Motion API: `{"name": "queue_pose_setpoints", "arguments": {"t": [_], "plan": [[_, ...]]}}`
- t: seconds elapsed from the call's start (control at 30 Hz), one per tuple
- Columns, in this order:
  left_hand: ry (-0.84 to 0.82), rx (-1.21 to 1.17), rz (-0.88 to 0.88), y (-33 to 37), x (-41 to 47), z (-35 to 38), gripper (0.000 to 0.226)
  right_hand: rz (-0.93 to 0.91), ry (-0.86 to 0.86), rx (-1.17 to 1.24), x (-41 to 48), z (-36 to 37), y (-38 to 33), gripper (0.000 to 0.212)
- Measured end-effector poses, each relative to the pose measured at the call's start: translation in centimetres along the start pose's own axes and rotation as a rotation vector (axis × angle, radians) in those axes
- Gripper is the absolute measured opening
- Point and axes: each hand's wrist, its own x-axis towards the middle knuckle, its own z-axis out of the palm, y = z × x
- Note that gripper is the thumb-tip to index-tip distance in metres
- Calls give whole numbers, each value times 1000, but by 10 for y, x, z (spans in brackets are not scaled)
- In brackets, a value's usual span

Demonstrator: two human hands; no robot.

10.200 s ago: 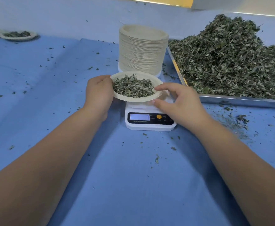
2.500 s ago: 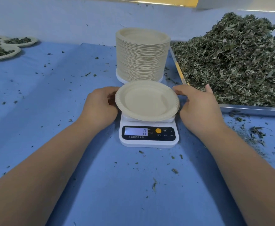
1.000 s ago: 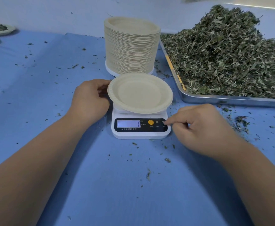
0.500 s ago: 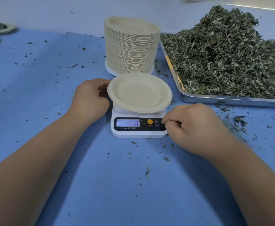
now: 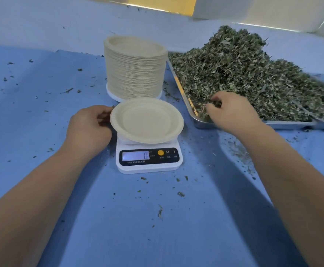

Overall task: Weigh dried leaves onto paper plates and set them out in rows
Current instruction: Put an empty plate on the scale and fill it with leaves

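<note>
The heap of dried leaves (image 5: 253, 78) filled the metal tray (image 5: 292, 124) at 2 o'clock from the scale (image 5: 149, 160), with the stack of plates (image 5: 135, 70) at 12. The empty paper plate (image 5: 146, 120) sat on the scale, which read zero. The right hand (image 5: 232, 112), nearer the heap, curled its fingers into leaves at the tray's near corner, so its load would likely travel toward 9 o'clock. The left hand (image 5: 89, 128) curled against the plate's 9 o'clock rim, and whether it gripped could not be told

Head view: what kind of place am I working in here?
Probably a herb or tea portioning bench: a steel tray heaped with dried leaves, a tall stack of paper plates and a digital scale on a blue-covered table.
</note>
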Motion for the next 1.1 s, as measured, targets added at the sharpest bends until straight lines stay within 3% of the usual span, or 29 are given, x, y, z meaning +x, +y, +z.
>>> {"name": "queue_pose_setpoints", "arguments": {"t": [0.1, 0.2, 0.33, 0.53, 0.7, 0.8, 0.9, 1.0, 1.1], "plan": [[0, 10, 16, 2, -1, 0, 55, 170, -206, -89, 34, 8, 19, 58], [-5, 14, 8, 2, 0, 0, 54, 258, -283, -182, 55, 12, 24, 69], [-27, 8, -9, 1, -1, 1, 52, 276, -358, -242, 60, 17, 19, 51], [-20, 2, -25, 2, 1, 1, 50, 112, -358, -223, 60, 8, -9, 34], [-15, -14, -32, 1, 1, 1, 50, 23, -51, -139, 48, 0, -21, 41], [-18, -25, -31, 1, 1, 1, 48, 77, -274, -229, 42, 8, -28, 78], [-14, -30, -40, 2, 2, 1, 44, 52, -440, -53, 37, 20, -35, 92], [-11, -38, -46, 2, 1, 2, 40, -26, -343, -63, 29, 31, -32, 86], [-6, -48, -48, 2, 2, 2, 37, -45, -230, -23, 28, 36, -27, 62]]}}
